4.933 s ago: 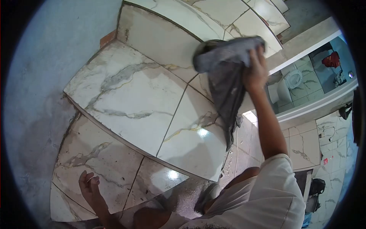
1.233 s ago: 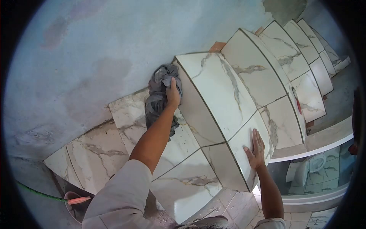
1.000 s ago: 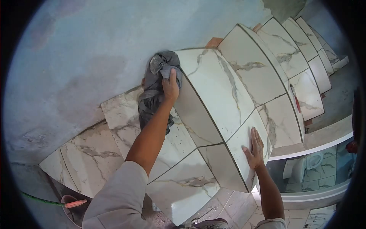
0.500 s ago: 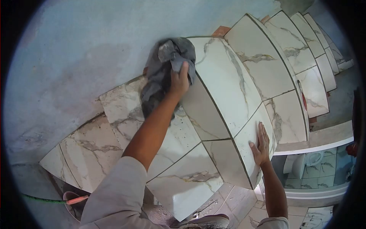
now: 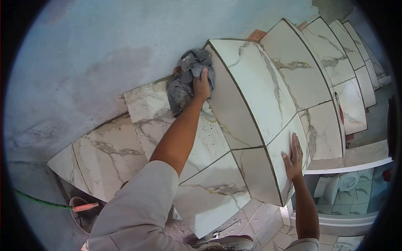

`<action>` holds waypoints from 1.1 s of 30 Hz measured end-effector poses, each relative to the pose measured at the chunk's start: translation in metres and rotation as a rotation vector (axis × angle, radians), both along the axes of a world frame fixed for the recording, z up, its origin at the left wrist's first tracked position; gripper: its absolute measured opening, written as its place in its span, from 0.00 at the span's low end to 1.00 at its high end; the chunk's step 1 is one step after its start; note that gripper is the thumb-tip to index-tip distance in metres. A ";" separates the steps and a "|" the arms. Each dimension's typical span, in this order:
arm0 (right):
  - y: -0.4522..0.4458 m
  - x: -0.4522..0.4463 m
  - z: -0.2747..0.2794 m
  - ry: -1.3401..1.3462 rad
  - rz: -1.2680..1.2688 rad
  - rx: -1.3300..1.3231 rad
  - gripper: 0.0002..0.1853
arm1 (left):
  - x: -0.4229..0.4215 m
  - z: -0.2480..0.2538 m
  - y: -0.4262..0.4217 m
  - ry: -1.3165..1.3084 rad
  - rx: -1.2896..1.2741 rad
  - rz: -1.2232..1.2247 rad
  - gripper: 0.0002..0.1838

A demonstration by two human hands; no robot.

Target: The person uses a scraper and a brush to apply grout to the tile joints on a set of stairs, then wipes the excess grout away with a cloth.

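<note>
A crumpled dark grey cloth (image 5: 179, 93) is in my left hand (image 5: 202, 85), whose fingers wrap into its folds. The cloth lies against the upper left end of a marble-patterned step's riser (image 5: 243, 115), beside the blue-grey wall and above the lower tread. On the right, my right hand (image 5: 295, 158) rests palm down on the step's white tread (image 5: 257, 88), near the joint between two tiles. Its fingers are extended, with the thumb apart, and it holds nothing.
More tiled steps (image 5: 324, 54) curve away at the upper right, one bearing a partly visible red object (image 5: 341, 116). At the lower left are a bucket (image 5: 75, 224) and a green hose-like line (image 5: 42, 201) with an orange end. A toilet (image 5: 348, 182) shows through an opening at the right.
The cloth was in my right hand in the oldest frame; my left hand now holds it. Since half a second ago, the cloth has bunched closer around my left hand. My right hand stays on the tread.
</note>
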State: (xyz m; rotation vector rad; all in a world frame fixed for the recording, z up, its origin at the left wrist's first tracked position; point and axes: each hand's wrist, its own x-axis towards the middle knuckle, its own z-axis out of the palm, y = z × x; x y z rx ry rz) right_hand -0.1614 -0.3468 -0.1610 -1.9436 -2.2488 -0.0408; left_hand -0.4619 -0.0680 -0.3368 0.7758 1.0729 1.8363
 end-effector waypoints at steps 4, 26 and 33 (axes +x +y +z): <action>-0.001 -0.002 0.001 0.010 -0.004 0.002 0.42 | -0.007 -0.003 0.001 0.245 -0.098 0.035 0.32; -0.003 0.003 -0.003 0.028 -0.040 0.023 0.40 | -0.114 0.018 -0.023 1.721 -0.163 -0.747 0.47; -0.004 0.005 -0.005 0.021 -0.048 0.023 0.40 | -0.189 0.027 -0.087 1.672 -0.389 -0.540 0.37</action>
